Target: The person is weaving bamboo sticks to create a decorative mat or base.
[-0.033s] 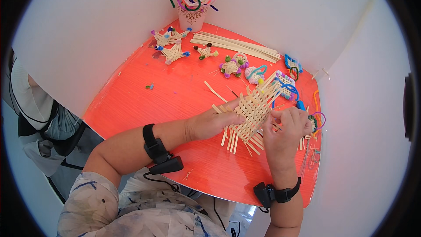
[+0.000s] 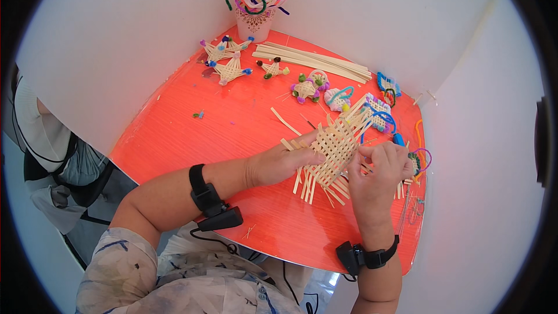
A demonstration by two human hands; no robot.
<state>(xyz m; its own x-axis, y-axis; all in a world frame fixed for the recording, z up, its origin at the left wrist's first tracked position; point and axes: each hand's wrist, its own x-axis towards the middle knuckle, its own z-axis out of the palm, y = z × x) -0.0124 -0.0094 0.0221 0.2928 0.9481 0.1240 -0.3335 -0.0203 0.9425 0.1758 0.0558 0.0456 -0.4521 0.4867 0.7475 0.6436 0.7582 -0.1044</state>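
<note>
— What lies around the work, from the left?

— Three woven stars point(image 2: 228, 61) by a white cup point(image 2: 254, 23) of pipe cleaners, then a bundle of flat strips point(image 2: 314, 61) along the wall.

— And the piece itself?

— One pale woven mat point(image 2: 336, 146), loose ends splayed, on the red table point(image 2: 192, 139). The left hand point(image 2: 279, 163) presses flat fingers on its left edge; the right hand point(image 2: 381, 171) pinches a strip at its right edge.

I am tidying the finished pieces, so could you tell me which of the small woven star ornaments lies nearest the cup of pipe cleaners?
The star ornament at the far left of the group, just below-left of the cup of pipe cleaners; the others lie farther toward the person.
</note>
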